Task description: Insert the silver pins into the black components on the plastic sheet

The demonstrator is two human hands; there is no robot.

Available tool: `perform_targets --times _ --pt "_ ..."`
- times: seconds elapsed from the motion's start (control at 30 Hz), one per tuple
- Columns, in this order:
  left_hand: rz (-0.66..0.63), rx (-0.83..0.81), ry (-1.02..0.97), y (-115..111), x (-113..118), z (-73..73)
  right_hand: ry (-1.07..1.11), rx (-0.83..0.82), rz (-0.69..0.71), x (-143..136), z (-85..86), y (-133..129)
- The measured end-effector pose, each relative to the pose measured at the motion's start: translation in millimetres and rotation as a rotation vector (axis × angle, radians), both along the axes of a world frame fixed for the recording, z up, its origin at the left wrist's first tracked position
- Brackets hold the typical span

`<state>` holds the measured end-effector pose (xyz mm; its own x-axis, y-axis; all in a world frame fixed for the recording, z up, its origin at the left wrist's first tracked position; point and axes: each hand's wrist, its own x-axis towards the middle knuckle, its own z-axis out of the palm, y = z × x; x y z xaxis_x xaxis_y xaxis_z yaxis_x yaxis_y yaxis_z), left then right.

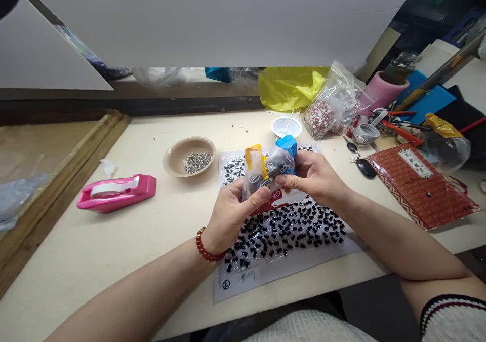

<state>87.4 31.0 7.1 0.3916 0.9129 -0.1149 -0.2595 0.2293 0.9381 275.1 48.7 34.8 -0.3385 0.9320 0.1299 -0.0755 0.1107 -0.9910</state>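
My left hand (233, 210) and my right hand (315, 177) are closed on a partly clear plastic packet (279, 162) with yellow, blue and white print, one hand at each side. Something dark shows inside it, but I cannot make out its kind. Below the packet lies a white sheet (261, 285) under clear plastic, covered with many small black pieces (288, 228). A red and white printed patch (283, 200) shows just under my fingers. Parts of the sheet are hidden behind my hands.
A beige bowl (170, 152) of small metal pins (197, 163) and a pink tape dispenser (117, 192) stand left. Behind the packet is a white cup (275, 125). A clear bag of red and white bits (322, 116), orange-handled pliers (402, 131) and a red brocade pouch (421, 200) lie right.
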Motion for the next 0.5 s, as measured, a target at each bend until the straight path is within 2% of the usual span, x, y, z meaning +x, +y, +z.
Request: perform_targets --times 0.1,0.17,0.23,0.3,0.33,0.43,0.47,0.5 --pt "0.010 0.001 0.052 -1 -1 2.2 -0.098 0.043 -0.030 -1 0.0 -3" --pt "0.029 -0.028 0.082 -3 -1 4.3 -0.284 0.130 -0.021 1 6.0 -3" --pt "0.016 -0.090 0.039 -4 0 7.5 -0.491 0.228 0.039 12 17.0 2" --pt "0.034 -0.157 -0.002 -3 1 12.3 -0.590 0.294 0.038 37 29.7 16" --pt "0.059 -0.176 -0.009 -3 2 15.2 -0.568 0.351 -0.128 55 35.1 26" --pt "0.115 -0.217 -0.009 -1 5 23.8 -0.656 0.498 -0.970 124 43.5 64" --pt "0.123 -0.225 -0.013 -1 5 25.9 -0.672 0.505 -1.109 147 43.3 78" --pt "0.127 -0.226 -0.020 0 6 27.2 -0.689 0.487 -1.175 168 41.6 92"
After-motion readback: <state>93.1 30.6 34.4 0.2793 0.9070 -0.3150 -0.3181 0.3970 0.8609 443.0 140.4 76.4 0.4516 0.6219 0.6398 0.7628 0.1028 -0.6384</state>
